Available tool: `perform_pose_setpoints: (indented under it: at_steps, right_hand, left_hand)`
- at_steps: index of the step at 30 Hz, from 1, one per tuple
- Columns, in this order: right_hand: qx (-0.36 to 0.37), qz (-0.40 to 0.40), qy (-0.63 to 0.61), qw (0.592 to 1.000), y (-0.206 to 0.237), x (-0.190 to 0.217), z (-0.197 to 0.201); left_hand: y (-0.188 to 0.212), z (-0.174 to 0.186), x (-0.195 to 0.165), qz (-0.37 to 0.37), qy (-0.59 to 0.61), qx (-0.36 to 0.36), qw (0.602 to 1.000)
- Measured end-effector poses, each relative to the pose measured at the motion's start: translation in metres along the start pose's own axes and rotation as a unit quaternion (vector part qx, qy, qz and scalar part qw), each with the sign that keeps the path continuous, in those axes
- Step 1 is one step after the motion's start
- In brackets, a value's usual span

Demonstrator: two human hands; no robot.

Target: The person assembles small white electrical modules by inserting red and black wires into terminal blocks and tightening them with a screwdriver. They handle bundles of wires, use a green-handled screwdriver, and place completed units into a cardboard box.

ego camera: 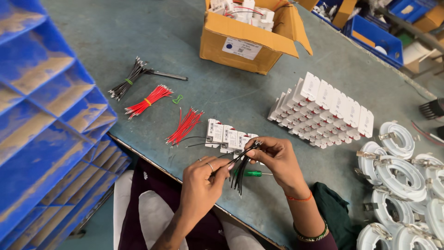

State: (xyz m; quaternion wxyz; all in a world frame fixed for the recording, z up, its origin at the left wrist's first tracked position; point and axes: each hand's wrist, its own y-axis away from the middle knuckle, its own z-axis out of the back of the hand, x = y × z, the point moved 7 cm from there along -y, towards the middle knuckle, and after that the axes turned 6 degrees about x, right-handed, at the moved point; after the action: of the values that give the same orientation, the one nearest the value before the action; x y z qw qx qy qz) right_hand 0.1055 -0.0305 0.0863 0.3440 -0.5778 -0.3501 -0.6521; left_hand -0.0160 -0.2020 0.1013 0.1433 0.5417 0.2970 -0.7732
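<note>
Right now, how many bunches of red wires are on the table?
2. A banded red bunch lies beside the black bundle; a loose red bunch lies left of the white modules. More may be hidden in the box.

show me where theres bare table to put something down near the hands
Bare table lies between the cardboard box, the red wire bundles and the stacked white modules. Another free patch is at the top left, above the black wire bundle. The right edge is crowded with white round housings.
</note>
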Motion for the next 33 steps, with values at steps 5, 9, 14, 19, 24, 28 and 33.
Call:
perform_pose_setpoints:
  at_steps: [5, 9, 14, 19, 24, 28, 33]
  right_hand:
    - [-0.011, 0.007, 0.009, 1.0, -0.002, -0.006, -0.001]
    - [-0.027, -0.022, 0.01, 0.999, -0.008, -0.003, -0.01]
    - [0.015, 0.025, 0.066, 0.997, -0.037, 0.028, -0.037]
    - [0.029, -0.027, 0.008, 0.999, -0.128, 0.013, -0.083]
    - [0.065, -0.087, -0.01, 0.994, -0.203, -0.031, -0.139]
    - [0.072, -0.08, 0.038, 0.993, -0.215, -0.041, -0.156]
    - [0.057, -0.07, 0.069, 0.994, -0.215, -0.044, -0.154]
  left_hand:
    - [0.011, 0.007, -0.016, -0.091, -0.154, -0.058, 0.982]
    - [0.015, 0.021, -0.008, -0.087, -0.094, -0.08, 0.989]
    - [0.035, 0.057, 0.03, 0.041, 0.098, -0.124, 0.987]
    - [0.066, 0.1, 0.055, 0.056, 0.132, -0.183, 0.973]
    - [0.085, 0.107, 0.088, 0.098, 0.26, -0.184, 0.943]
    - [0.099, 0.105, 0.106, 0.156, 0.276, -0.181, 0.931]
    - [0.103, 0.101, 0.111, 0.165, 0.274, -0.163, 0.933]
